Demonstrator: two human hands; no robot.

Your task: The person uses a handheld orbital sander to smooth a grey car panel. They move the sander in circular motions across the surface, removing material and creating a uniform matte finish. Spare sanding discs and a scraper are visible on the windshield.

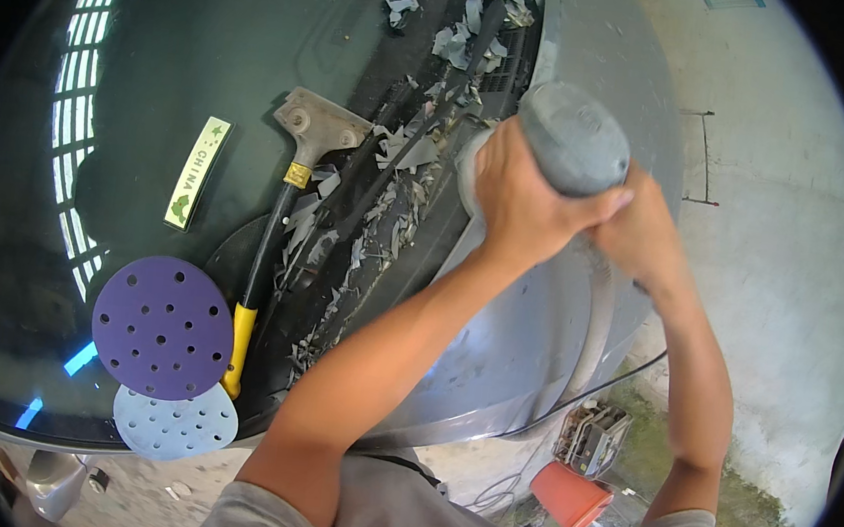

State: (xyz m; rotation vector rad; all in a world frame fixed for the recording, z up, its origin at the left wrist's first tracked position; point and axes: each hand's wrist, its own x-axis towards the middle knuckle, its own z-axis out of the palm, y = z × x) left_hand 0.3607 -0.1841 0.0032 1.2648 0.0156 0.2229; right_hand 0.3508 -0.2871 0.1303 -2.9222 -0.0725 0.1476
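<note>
A dusty grey power sander (573, 141) is over the grey car hood (495, 350), close to the hood's edge by the windshield. My left hand (518, 197) is closed round the near left side of its body. From the right, my right hand (641, 227) grips the sander too, though its fingers are partly hidden behind the tool. The round pad (468, 172) shows beside my left hand; where it meets the surface is hidden. A thick pale hose (594, 329) hangs below the hands and curves across the hood.
Peeled grey flakes (385, 225) litter the black cowl. On the windshield (210, 44) lie a scraper (268, 240) with a yellow-and-black handle, a purple sanding disc (163, 316) and a white one (175, 430). An orange bucket (567, 497) and a crate-like box (592, 439) stand on the floor.
</note>
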